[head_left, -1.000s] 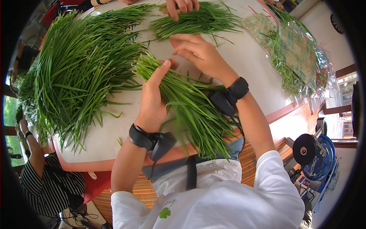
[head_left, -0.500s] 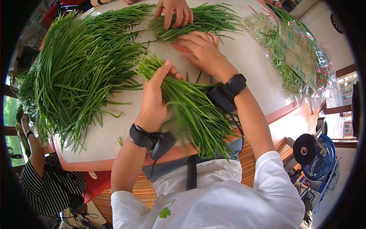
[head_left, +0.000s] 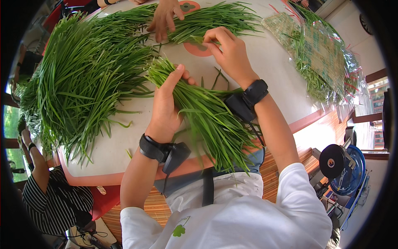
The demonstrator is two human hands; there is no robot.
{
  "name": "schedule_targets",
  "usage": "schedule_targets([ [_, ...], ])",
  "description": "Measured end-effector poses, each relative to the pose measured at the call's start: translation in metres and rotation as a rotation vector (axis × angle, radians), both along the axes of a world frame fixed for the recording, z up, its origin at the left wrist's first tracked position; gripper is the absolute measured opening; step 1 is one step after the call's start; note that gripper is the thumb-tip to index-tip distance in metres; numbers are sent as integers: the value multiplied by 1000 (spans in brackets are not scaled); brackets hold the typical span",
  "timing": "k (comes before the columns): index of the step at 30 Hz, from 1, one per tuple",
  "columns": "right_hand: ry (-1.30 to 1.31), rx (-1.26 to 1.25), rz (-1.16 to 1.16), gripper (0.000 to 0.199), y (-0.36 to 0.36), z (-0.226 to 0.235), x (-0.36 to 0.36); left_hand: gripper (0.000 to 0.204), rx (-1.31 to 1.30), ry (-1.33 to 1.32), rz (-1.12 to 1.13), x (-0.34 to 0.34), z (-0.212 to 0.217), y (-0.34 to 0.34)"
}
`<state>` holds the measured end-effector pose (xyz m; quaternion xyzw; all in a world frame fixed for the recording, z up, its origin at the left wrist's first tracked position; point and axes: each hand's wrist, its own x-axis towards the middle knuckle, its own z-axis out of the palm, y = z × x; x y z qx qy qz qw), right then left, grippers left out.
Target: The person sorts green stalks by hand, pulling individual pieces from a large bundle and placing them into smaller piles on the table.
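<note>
The left hand (head_left: 166, 101) grasps a bundle of garlic chives (head_left: 207, 120) trailing between the forearms (head_left: 139, 182). The right hand (head_left: 232, 54) pinches beside a smaller chive pile (head_left: 219, 20); on what, I cannot tell.

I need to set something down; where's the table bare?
Widest: white tabletop between the right hand and the clear plastic bag with greens. Smaller, mostly bare: between the left forearm and the large heap of green leaves. Crowded: left side; far side around a co-worker's hand.

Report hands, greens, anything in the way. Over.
Left hand gripping leafy green bundle near its pale end. Right hand near far bunch, grip unclear. Co-worker's hand also there; possible crowding.
</note>
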<state>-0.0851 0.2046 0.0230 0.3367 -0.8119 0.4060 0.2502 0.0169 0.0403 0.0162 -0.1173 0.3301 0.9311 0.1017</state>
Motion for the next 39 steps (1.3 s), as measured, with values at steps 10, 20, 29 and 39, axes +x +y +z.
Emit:
schedule_targets([
  [10, -563, -405, 356, 12, -12, 29, 31, 22, -38, 24, 17, 1, 3, -1],
  [20, -350, -31, 331, 12, -22, 33, 49, 25, -16, 28, 35, 4, 11, 0],
  [29, 7, 175, 128, 20, -1, -5, 7, 21, 13, -51, 62, 5, 17, 1],
  [39, 18, 473, -109, 20, 6, -12, -1, 12, 90, 28, 35, 2, 6, -3],
])
